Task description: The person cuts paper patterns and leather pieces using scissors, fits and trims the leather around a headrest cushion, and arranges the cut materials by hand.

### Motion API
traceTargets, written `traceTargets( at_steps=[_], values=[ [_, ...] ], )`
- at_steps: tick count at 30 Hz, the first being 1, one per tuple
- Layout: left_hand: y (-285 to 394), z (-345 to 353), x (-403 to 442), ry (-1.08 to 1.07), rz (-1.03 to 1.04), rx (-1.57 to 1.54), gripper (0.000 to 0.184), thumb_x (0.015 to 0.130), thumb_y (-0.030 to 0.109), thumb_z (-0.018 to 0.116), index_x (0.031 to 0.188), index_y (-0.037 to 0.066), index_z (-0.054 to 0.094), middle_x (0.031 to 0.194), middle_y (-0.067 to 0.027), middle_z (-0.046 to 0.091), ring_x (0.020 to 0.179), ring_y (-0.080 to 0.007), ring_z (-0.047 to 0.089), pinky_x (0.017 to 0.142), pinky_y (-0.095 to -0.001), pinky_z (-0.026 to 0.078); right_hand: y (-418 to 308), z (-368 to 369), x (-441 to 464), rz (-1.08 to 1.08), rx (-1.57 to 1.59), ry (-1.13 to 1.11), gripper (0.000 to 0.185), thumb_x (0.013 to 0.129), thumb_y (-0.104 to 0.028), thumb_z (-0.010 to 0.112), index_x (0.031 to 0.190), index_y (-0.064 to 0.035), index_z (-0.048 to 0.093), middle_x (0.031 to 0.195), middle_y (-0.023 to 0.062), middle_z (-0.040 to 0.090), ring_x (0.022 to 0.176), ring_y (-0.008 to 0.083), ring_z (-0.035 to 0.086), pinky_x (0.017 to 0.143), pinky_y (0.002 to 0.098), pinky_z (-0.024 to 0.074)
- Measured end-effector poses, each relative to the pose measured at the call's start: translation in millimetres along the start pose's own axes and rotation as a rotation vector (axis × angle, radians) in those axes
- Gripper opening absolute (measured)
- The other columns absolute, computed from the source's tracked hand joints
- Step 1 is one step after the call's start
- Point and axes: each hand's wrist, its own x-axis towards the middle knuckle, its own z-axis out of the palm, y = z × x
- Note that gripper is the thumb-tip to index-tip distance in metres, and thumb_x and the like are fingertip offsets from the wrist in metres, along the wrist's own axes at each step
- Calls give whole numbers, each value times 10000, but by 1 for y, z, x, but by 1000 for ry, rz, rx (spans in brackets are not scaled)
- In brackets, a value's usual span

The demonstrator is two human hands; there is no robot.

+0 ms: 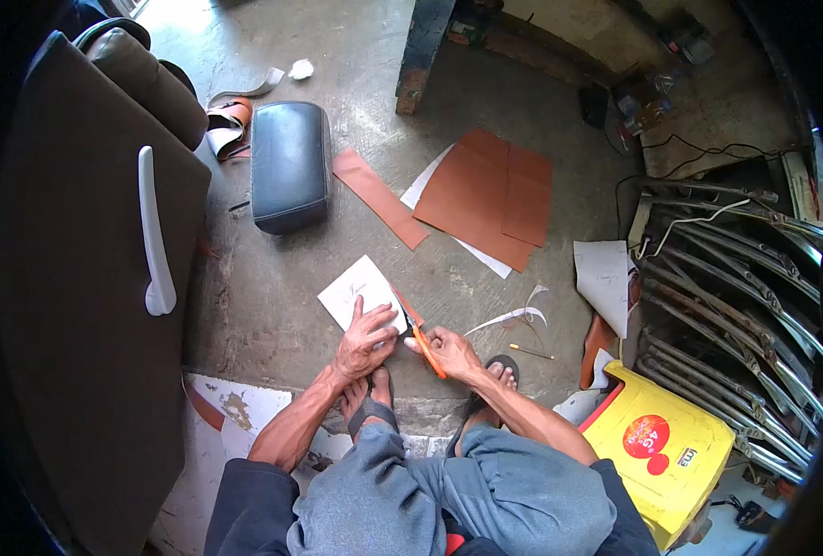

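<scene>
A white piece with dark handwriting [351,285] lies near the feet, and a thin brown edge shows along its right side. My left hand [370,335] rests on its lower part with the fingers spread, pressing it down. In my right hand [445,354] are orange-handled scissors [427,352], their blades at the right edge of the white piece. Beyond it lie a brown strip [379,197] and larger brown sheets [481,199] with white backing sticking out. A white curled offcut [513,317] and a pencil-like stick [532,352] are right of my right hand.
A black padded cushion [289,165] sits at the upper left, beside a large dark seat panel with a white handle [157,241]. Metal frames [735,315] are stacked at the right, near a yellow box [675,445]. A post [422,56] stands at the top.
</scene>
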Motion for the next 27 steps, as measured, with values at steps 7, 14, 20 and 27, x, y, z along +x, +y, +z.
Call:
traceTargets(
  at_steps=[7,14,20,27],
  values=[
    [5,10,-2,-23,41,-35,220,767,59,759,976,83,692,1294,-106,627,1309,-316,558,1196,-679,166,7,-3,-4,-37,-7,51,578,826,-608,761,874,-39,671,671,8,565,626,117,514,546,313,413],
    [-2,5,-8,-63,77,-15,221,767,52,758,979,80,701,1315,-114,614,1326,-319,542,1194,-680,167,-2,4,6,-87,-3,83,697,779,-678,756,928,-4,669,755,137,668,716,228,655,649,392,513],
    [6,-10,-3,-104,35,-30,319,772,58,750,1082,80,673,1320,-132,613,1344,-343,520,1205,-640,190,-5,9,8,-109,60,70,623,803,-600,785,931,-6,648,708,115,647,651,207,616,598,380,492],
    [11,-66,52,488,-307,-69,495,853,193,725,1296,14,596,1349,-216,591,1338,-355,518,1168,-450,344,-13,-5,-9,-257,-9,32,517,805,-471,836,1003,-23,669,710,53,632,637,136,573,587,326,478]
  ],
)
